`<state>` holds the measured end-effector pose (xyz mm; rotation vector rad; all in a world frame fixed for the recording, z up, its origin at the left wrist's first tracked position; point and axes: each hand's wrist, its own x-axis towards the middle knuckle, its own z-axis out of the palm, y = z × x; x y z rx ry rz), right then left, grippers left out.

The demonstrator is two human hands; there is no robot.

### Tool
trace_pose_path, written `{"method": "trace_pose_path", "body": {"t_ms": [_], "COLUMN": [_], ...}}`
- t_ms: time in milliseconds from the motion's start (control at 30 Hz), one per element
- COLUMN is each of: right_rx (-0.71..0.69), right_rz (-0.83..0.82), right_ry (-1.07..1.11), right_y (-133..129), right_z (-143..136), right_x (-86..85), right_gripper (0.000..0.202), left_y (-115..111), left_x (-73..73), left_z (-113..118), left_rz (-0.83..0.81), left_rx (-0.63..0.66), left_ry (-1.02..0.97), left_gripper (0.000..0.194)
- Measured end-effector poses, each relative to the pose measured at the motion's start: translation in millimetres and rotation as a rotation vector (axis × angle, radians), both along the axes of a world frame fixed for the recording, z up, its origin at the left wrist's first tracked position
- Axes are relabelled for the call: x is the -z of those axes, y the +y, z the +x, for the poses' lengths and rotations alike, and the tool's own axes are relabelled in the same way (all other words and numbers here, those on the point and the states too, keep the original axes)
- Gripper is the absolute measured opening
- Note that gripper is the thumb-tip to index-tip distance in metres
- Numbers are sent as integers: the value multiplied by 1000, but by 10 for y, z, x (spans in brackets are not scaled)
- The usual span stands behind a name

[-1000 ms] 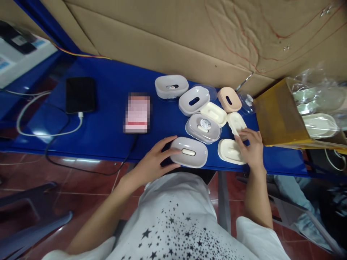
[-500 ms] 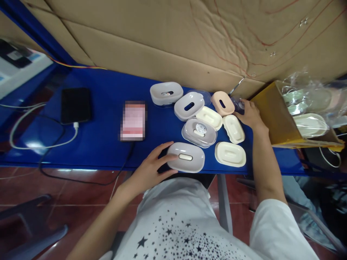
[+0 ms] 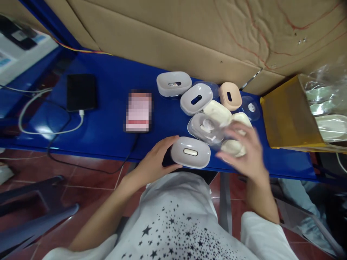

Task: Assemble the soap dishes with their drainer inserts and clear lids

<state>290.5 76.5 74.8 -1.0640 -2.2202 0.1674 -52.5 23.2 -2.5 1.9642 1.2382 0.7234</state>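
Observation:
A grey oval soap dish (image 3: 202, 154) with a cream bar in its slot lies near the table's front edge. My left hand (image 3: 154, 157) holds its left end, a finger at the far rim and the thumb at the near one. Blurred by motion, my right hand (image 3: 244, 150) hovers over a cream soap tray (image 3: 231, 148), its fingers apart around nothing I can see. Just left of it lies a grey dish under a clear cover (image 3: 204, 128). Behind are another cream tray (image 3: 218, 112), two grey dishes (image 3: 173, 81), a peach dish (image 3: 230, 94) and a clear lid with a sticker (image 3: 249, 108).
An open cardboard box (image 3: 290, 113) of bagged dishes stands at the right end of the blue table (image 3: 108, 141). A phone with a blurred screen (image 3: 138, 112) and a black device (image 3: 81, 93) with a white cable lie left. Cardboard (image 3: 168, 36) covers the back.
My right hand has left the clear lid by the box and swung toward me and left, over the cream trays. My left finger has shifted from the dish's middle to its far rim.

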Motion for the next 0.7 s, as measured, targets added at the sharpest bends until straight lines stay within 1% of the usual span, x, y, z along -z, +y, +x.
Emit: {"method": "trace_pose_path", "body": {"t_ms": [33, 67, 133, 200, 267, 367, 433, 500, 600, 633, 667, 700], "right_rx": [-111, -169, -219, -213, -200, -194, -186, -172, -194, -182, -139, -63], "right_rz": [-31, -51, -105, -137, -132, -89, -75, -86, -110, -106, -94, -76], "right_ry": [-42, -79, -165, -228, -251, -238, -252, -309, -356, -336, -306, -281], "right_y": [-185, -326, -477, -494, -457, -427, -443, -465, -461, -448, -433, -420], "right_z": [-205, -376, -601, -686, -692, -686, -699, -703, -621, -563, -492, -410], "right_x": [49, 111, 249, 367, 448, 511, 523, 518, 505, 506, 510, 518], "right_gripper": [65, 66, 65, 62, 61, 63, 64, 65, 71, 73, 73, 72], "left_y": [-3, -5, -6, -2, 8, 28, 38, 39, 11, -7, -28, -49], "left_x": [3, 6, 12, 15, 15, 24, 41, 64, 84, 82, 75, 63], "left_z": [1, 1, -3, -8, -14, -22, -27, -31, -38, -42, -48, -56], "left_rz": [-10, -13, -8, 8, 36, 80, 100, 135, 216, 238, 254, 268], "left_rx": [-8, -12, -8, 7, 21, 42, 63, 81, 77, 63, 41, 10], "left_ry": [0, -3, -8, -1, -1, -31, -38, -33, -23, -14, 3, 26], "left_gripper": [93, 97, 100, 99, 95, 87, 79, 71, 68, 69, 68, 68]}}
